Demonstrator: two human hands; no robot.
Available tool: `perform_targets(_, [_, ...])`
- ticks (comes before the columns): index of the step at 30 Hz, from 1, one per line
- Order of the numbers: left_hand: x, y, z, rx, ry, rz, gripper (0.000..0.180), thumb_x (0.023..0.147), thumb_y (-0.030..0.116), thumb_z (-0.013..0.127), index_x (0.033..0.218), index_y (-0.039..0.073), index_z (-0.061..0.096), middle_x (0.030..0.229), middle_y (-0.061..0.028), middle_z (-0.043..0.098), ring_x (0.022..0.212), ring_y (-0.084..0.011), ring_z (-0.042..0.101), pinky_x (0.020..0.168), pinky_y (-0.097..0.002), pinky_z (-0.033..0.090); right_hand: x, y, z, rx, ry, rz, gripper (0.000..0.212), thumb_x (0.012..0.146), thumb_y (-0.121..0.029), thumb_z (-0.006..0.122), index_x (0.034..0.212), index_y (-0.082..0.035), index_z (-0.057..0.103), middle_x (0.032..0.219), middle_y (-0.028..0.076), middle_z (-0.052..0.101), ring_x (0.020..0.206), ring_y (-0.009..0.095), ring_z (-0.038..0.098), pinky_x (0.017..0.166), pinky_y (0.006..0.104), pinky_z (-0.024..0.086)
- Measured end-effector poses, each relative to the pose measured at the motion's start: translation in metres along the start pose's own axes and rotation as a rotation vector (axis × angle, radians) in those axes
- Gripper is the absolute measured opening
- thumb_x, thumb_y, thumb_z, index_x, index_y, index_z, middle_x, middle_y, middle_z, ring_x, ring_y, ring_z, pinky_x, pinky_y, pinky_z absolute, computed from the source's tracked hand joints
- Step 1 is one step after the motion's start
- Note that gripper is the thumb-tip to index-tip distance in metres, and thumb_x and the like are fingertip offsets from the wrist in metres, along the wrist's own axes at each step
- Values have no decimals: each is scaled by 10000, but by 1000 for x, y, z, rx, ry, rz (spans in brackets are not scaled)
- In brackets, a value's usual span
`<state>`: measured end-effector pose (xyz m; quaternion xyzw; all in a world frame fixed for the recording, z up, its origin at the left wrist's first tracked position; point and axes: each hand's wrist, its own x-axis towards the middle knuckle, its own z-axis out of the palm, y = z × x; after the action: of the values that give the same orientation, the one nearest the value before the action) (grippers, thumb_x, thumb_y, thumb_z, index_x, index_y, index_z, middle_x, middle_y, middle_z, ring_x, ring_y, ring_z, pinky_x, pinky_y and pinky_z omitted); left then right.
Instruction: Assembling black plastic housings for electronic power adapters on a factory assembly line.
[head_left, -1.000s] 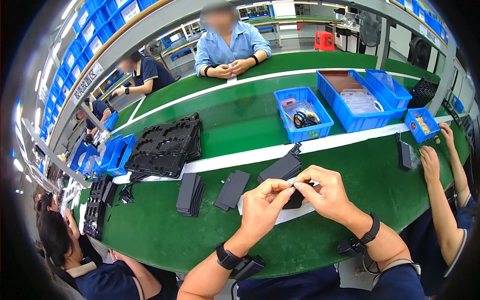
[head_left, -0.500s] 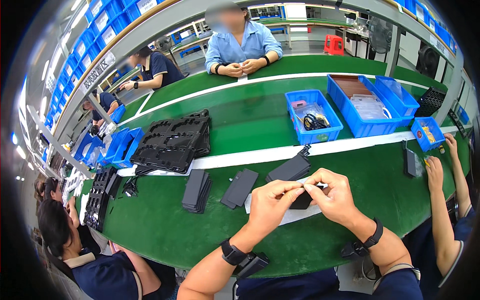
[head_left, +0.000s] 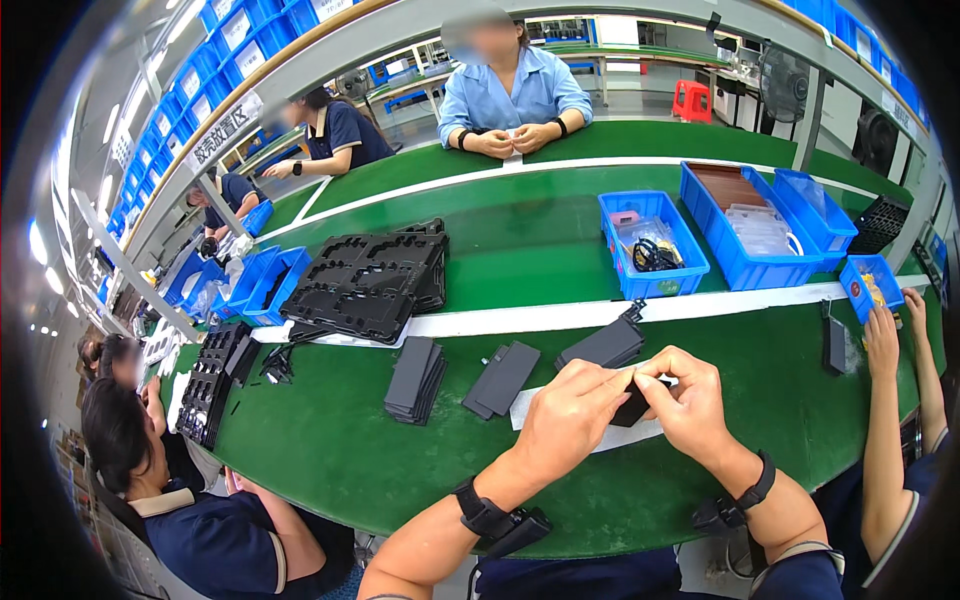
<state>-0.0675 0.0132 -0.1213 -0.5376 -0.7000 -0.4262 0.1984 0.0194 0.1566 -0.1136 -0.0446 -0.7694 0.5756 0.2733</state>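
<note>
My left hand (head_left: 572, 418) and my right hand (head_left: 692, 402) meet over the near part of the green table, thumbs and forefingers pinched together. Between them a dark flat piece (head_left: 632, 408) shows, held at its upper edge; the fingers cover most of it. Any smaller part at the fingertips is too small to make out. Under the hands lies a white sheet (head_left: 650, 431). Just beyond are stacks of flat black rectangular panels: one at the left (head_left: 412, 378), one in the middle (head_left: 503, 380) and one partly behind my hands (head_left: 603, 345).
Black moulded trays (head_left: 360, 285) are piled at the far left, with another tray stack (head_left: 205, 385) nearer. Blue bins (head_left: 655, 285) (head_left: 750, 275) stand at the back right. A co-worker's hands (head_left: 882, 340) are beside a small blue bin (head_left: 868, 262). Another person sits opposite.
The whole scene has shifted a little to the right in the picture. My hands stay pinched together, and the dark piece between them appears more tilted.
</note>
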Motion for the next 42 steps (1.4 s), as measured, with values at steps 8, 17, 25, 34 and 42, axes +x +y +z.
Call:
perform_targets(8, [-12,-7,8,-847,-113,-732,298,862,118,662,1140,19,619,973,-52,651,788,-81,610,686,-243,504,7,-4,-11,145,-137,127,64,832,-25,637,867,26,652,785,42,618,642,69,567,499,213,495])
perform_targets(17, [-11,-22,0,-1061,-450,-849,223,908,197,620,1029,11,648,930,-27,647,798,-83,589,692,-229,498,8,7,-22,138,-323,101,97,848,-81,635,878,10,652,772,32,597,586,64,539,473,194,435])
perform_targets(25, [-2,-16,-18,-1035,-432,-851,176,874,143,651,969,0,688,843,-89,680,692,-113,639,636,-232,534,11,10,-22,335,-407,142,157,894,-162,622,910,-5,623,767,10,600,555,41,525,452,182,432])
perform_targets(34, [-1,-17,-19,-1005,-428,-844,146,863,105,659,955,-3,693,839,-101,688,725,-124,657,661,-246,553,9,11,-21,310,-404,153,140,889,-141,622,894,-1,621,747,8,589,549,37,522,443,177,425])
perform_targets(42, [-7,0,-8,-731,-220,-674,110,850,74,658,897,-22,686,783,-20,662,680,-43,578,610,-191,484,7,7,-16,202,-310,114,105,869,-101,612,851,1,629,730,11,580,531,38,521,427,180,434])
